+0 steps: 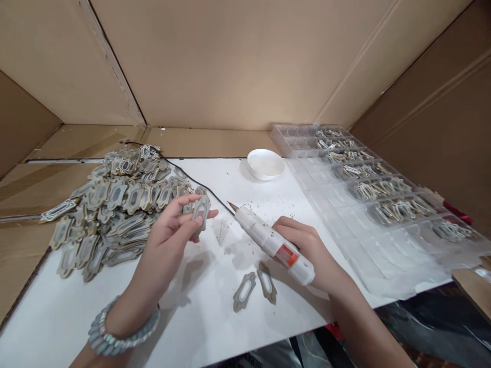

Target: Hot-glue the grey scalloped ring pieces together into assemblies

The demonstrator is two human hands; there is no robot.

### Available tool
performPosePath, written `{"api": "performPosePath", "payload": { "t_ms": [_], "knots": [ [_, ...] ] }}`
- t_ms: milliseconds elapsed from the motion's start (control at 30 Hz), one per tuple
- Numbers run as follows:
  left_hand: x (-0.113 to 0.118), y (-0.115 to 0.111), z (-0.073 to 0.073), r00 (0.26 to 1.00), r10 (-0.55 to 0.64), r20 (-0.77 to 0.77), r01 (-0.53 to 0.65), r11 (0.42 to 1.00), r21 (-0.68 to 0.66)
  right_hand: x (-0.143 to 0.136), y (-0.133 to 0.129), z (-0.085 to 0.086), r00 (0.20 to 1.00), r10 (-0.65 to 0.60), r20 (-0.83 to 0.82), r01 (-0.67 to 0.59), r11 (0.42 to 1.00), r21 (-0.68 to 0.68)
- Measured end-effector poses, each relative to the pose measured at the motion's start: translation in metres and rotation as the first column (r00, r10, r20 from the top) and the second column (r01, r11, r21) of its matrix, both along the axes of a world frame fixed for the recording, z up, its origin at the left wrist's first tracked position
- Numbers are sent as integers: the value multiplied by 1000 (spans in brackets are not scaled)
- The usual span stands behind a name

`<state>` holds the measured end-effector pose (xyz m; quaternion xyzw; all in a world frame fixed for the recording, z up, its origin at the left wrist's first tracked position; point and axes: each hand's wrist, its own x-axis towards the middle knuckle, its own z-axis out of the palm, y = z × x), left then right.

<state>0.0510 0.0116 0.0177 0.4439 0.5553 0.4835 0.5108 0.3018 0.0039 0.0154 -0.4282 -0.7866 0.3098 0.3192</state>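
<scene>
My left hand (174, 225) is closed on a small grey frame-shaped piece (201, 212) with a scalloped outline and a long opening, pinched between thumb and fingers. My right hand (307, 245) grips a thick white pen-like tool (268, 237) with an orange window and a pointed coppery tip. That tip points up and left, a short way right of the held piece and apart from it. Two similar pieces, a grey frame (244, 292) and another grey frame (267, 282), lie on the white tabletop (207, 317) below the tool.
A large heap of similar pieces (115, 204) covers the left side. Behind my left hand runs a black cord (192, 178). At the back sits a white bowl (266, 164). Clear plastic trays (326, 204) with small metal parts line the right. Cardboard walls (215, 66) surround the table.
</scene>
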Motion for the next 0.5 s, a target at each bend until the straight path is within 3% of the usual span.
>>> {"api": "performPosePath", "payload": {
  "t_ms": [133, 233, 500],
  "knots": [
    [0, 2, 2, 980, 81, 179, -58, 990, -128, 1, -2, -1, 1000, 18, -22, -19, 999, -44],
    [0, 2, 4, 967, 126, 221, -93, 984, -154, 3, -3, -4, 999, 36, -31, -39, 996, -82],
    [-1, 4, -3, 992, 113, 50, -114, 993, 18, 1, -7, 0, 986, 152, -63, -160, 975, -153]
  ]
}}
